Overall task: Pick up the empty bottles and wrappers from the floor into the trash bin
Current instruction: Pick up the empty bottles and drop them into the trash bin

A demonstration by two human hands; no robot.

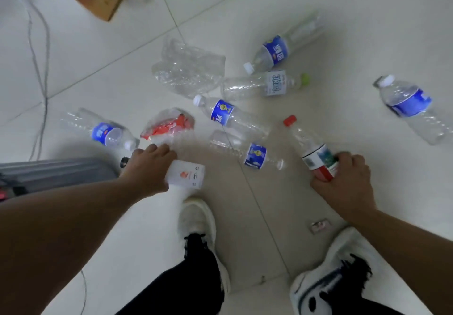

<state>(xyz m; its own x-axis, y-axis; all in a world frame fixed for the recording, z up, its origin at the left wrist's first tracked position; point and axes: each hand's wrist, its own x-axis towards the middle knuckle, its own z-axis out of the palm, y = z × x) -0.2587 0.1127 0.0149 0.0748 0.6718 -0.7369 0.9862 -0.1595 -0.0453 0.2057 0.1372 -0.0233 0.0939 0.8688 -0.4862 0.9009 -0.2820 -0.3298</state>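
My right hand (pixel 348 182) is closed round the base of a red-capped bottle (pixel 310 148), its long axis running up-left with the cap (pixel 290 120) pointing away from me, low over the floor (pixel 367 32), while my left hand (pixel 147 170) grips a white-labelled bottle (pixel 186 173) among scattered bottles

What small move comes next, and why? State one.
Probably lift both hands clear of the floor. The right hand already has its grip around the red-capped bottle, and the left hand grips a white-labelled bottle. No trash bin is in view, so carrying them off comes first.
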